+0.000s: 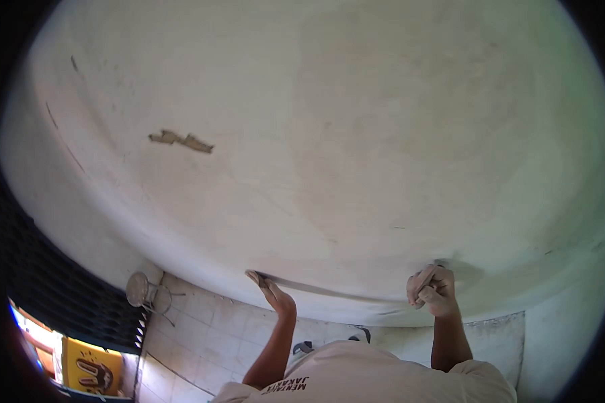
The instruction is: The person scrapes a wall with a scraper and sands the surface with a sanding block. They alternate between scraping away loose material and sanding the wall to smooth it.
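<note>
In front of me rises a pale, stained wall (249, 201) with patches of different tone. My left hand (273, 296) rests with its fingers stretched out against the lower part of this wall and holds nothing. To the right, my right hand (434, 289) is closed close to the wall surface, its fingers bent together. What it holds, if anything, is hidden; a small dark shape or shadow shows just above the knuckles. Both hands look dusty. Between them a dark curved line runs along the wall.
A brown peeled patch (181, 140) marks the wall at the upper left. A small round stool (138, 289) stands on the tiled floor (208, 316). A dark slatted panel (67, 282) and a yellow picture panel (93, 368) are at the lower left.
</note>
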`<state>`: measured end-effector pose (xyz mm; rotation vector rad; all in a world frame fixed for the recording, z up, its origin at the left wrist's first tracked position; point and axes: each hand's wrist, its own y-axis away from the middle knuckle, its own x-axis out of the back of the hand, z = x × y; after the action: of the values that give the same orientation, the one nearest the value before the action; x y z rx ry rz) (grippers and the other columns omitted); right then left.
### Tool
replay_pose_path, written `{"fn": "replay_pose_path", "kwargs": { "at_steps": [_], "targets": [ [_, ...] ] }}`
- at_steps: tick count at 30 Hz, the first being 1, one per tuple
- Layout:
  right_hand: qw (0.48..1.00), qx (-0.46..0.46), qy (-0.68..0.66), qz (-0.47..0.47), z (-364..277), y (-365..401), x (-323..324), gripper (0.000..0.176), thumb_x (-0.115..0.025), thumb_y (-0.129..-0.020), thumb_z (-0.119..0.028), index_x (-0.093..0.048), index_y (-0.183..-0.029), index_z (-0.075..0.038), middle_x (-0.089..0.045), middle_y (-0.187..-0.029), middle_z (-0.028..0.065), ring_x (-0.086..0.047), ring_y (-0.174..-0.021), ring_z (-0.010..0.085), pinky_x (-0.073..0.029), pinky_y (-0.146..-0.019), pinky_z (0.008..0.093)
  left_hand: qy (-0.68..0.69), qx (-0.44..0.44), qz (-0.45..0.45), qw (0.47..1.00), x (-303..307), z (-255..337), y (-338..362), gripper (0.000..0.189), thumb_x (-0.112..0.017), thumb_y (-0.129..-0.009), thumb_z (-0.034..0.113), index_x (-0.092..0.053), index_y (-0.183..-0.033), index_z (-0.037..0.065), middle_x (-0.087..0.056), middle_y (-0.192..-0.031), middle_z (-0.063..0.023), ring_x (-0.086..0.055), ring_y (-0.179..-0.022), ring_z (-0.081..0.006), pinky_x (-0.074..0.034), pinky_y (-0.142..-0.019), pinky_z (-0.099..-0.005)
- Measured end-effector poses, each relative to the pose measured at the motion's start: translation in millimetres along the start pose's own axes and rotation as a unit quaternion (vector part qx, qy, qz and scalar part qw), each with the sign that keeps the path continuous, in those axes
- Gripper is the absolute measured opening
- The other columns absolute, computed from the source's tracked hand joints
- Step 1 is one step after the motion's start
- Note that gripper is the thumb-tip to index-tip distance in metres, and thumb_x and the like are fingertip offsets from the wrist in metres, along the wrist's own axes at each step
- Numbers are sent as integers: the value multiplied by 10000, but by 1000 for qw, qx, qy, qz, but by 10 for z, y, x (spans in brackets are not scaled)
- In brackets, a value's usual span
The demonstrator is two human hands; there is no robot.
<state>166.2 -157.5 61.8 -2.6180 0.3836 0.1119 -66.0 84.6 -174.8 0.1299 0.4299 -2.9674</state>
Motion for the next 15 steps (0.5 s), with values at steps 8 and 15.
{"fn": "replay_pose_path", "kwargs": {
  "at_steps": [8, 15],
  "targets": [
    [998, -56, -3, -28, -49, 311, 370, 163, -693, -902, -104, -599, -825, 5, -628, -704, 93, -563, -587, 105, -434, -507, 255, 20, 6, -68, 998, -188, 308, 581, 546, -288, -1061, 156, -132, -1539, -54, -49, -1641, -181, -52, -1522, -279, -56, -1220, -370],
    [974, -166, -52, -145, -635, 446, 1074, 80, -657, -887, -11, -658, -878, 69, -654, -726, 127, -594, -592, 133, -460, -512, 266, 9, -73, -16, 997, -539, 911, 436, 570, -292, -1071, 217, -120, -1540, -58, -51, -1635, -204, -57, -1519, -298, -67, -1218, -378]
  ]
}}
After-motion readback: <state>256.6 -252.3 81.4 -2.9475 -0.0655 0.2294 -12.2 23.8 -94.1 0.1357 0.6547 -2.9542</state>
